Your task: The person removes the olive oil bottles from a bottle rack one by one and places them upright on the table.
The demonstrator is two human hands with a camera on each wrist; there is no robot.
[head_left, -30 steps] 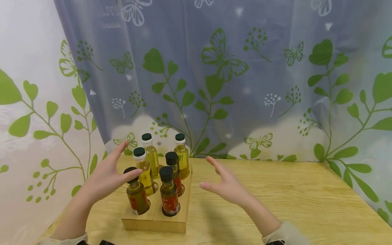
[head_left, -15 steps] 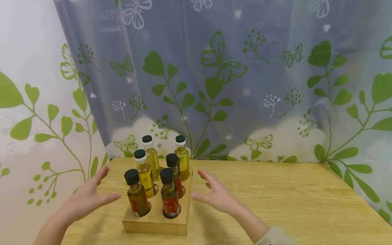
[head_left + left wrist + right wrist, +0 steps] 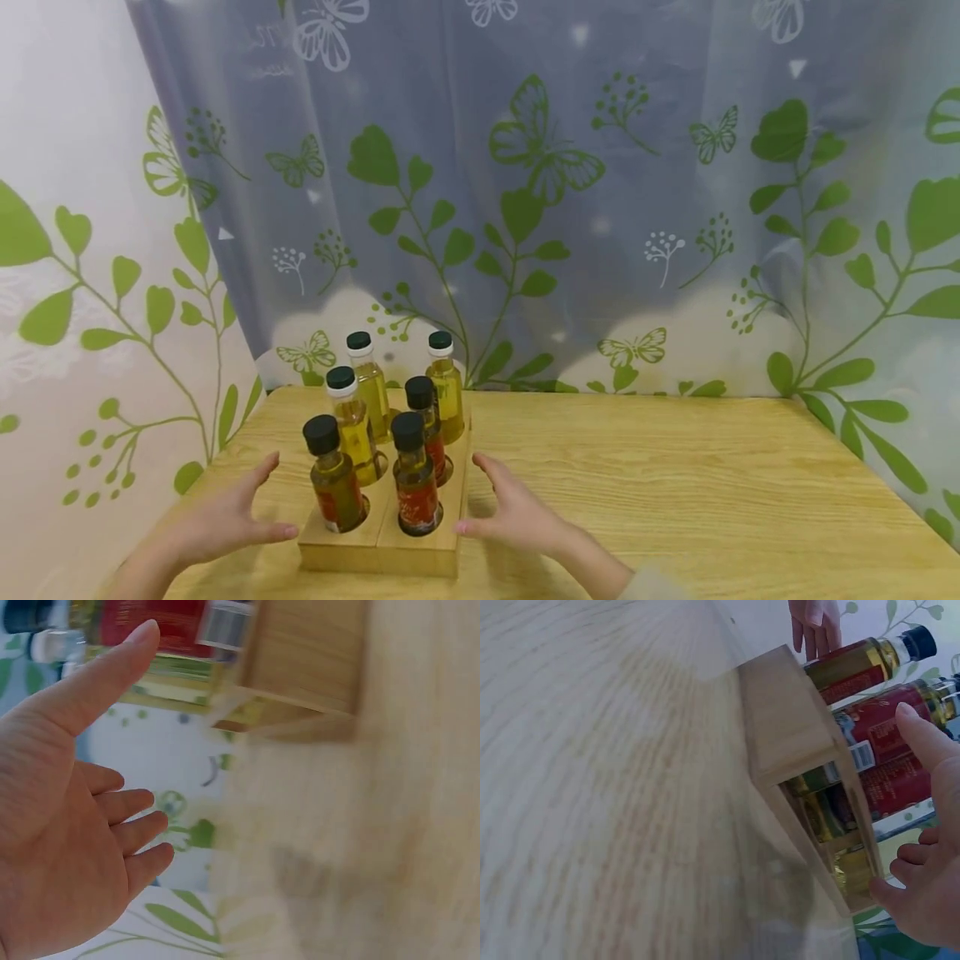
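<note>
A pale wooden bottle rack stands on the table, its round holes filled with several small oil bottles. Dark-capped ones with red labels, such as the front right bottle, are nearest me; yellow oil bottles with green caps stand behind. My left hand is beside the rack's left side, thumb spread from the fingers, holding nothing. On the other side my right hand has its thumb tip at the rack's right edge. In the right wrist view, the right fingers lie close to the rack's open side; contact is unclear.
The wood-grain table stretches to the right of the rack. Behind it hangs a blue-grey curtain printed with green leaves and butterflies. A pale leaf-patterned sheet borders the left side.
Both hands have come down from bottle height to the rack's sides. The left hand first moved out left, away from the bottles; the right moved in toward the rack. The rack has stayed put.
</note>
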